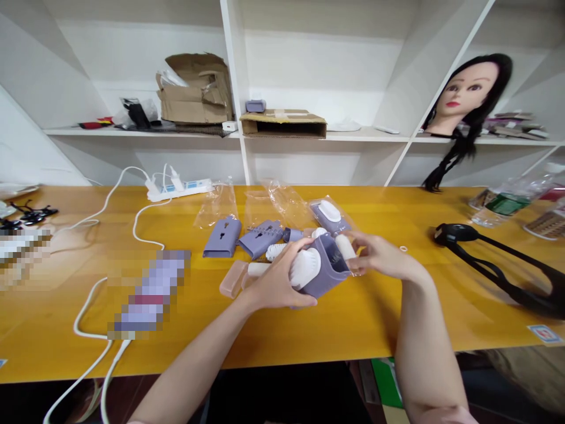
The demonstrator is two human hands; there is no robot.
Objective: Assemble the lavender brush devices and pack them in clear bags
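My left hand [279, 277] is wrapped around a purple plastic holder [329, 285], tilted above the table, its open end facing right. A white ribbed round piece [306, 268] sits on the holder's near side beside my left fingers. My right hand [379, 256] pinches a white rounded cylinder [345, 247] at the holder's open end; I cannot tell whether the two touch. Just behind lie a flat purple case [222, 238], a second purple case [261, 238] with keyhole slots and a white bristle brush [274, 252]. A pale pink box [233, 279] rests left of my left hand.
Clear plastic bags [285, 200] lie behind the parts, near a bagged purple piece with a white oval [329, 210]. Leftward are a blurred-out phone-like object [152, 291], white cables and a power strip [180, 188]. A black headband-like frame [498, 265] occupies the right.
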